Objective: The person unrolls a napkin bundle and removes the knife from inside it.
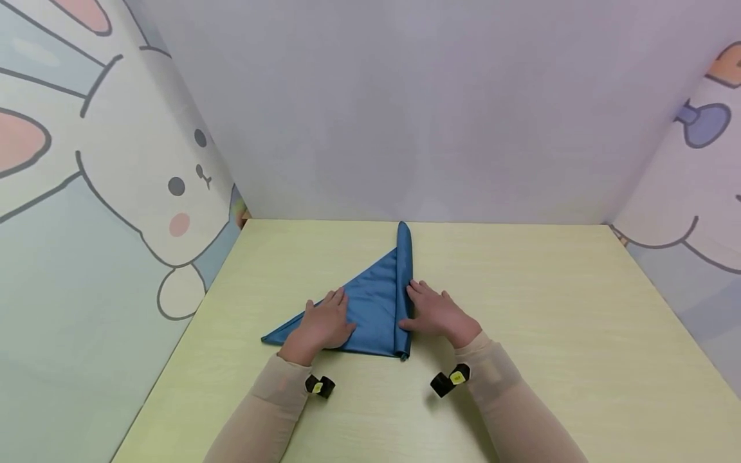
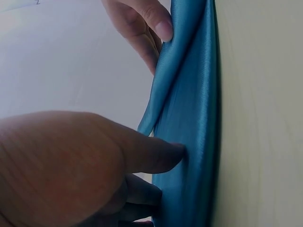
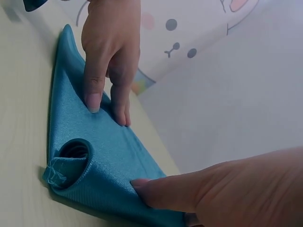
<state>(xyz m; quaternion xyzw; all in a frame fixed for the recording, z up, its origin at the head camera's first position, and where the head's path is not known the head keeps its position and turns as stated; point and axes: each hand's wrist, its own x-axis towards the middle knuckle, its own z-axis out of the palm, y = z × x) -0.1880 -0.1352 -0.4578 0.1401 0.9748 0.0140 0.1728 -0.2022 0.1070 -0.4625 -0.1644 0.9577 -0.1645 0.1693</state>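
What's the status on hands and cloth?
Left hand rests on cloth. Right hand touches its roll. Cloth partly rolled. Nothing visible blocking the roll.

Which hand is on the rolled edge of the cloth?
The right hand: it touches the roll, whereas the left hand rests on the flat, tapering part of the blue cloth.

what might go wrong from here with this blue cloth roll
The thick roll along one side of the shiny blue triangular cloth might loosen if the right hand lifts, as no tie shows.

The frayed blue fabric end pokes out of the roll's near opening, so it may work looser and leave that end uneven.

The left hand rests on the flat part; if it drags, the fabric could wrinkle.
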